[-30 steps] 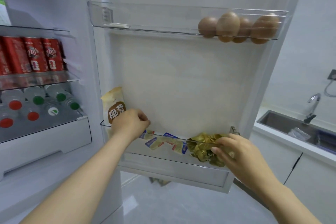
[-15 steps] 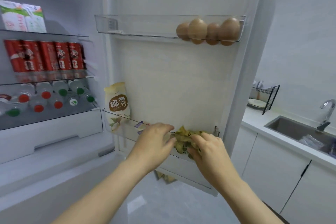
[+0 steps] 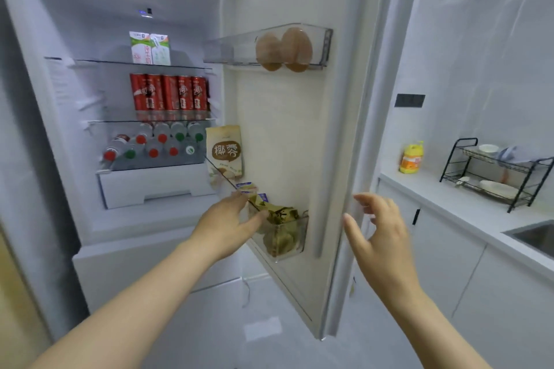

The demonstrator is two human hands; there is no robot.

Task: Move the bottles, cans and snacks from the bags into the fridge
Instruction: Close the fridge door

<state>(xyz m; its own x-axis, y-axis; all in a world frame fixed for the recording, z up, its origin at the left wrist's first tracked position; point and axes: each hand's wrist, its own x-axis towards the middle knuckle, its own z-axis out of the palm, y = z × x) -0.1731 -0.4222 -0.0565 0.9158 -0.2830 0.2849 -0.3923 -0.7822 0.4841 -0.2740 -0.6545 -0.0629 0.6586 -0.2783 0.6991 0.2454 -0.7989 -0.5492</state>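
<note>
The fridge stands open. Red cans (image 3: 169,93) line its middle shelf, with bottles (image 3: 156,144) lying on the shelf below and milk cartons (image 3: 150,48) on top. The lower door bin (image 3: 295,237) holds a cream snack pouch (image 3: 225,153), small sachets (image 3: 248,187) and gold-green snack packets (image 3: 281,219). My left hand (image 3: 230,219) rests at the bin's front rim beside the gold packets, fingers relaxed. My right hand (image 3: 377,225) hovers empty with fingers spread, just right of the door's edge (image 3: 344,159).
Eggs (image 3: 283,49) sit in the upper door bin. To the right runs a white counter (image 3: 449,204) with a yellow bottle (image 3: 412,159), a black dish rack (image 3: 494,174) and a sink (image 3: 536,237). The floor below is pale tile.
My right hand left the gold packets and moved right, past the door's edge. My left hand stays at the bin. The view has pulled back and the door looks swung further towards me.
</note>
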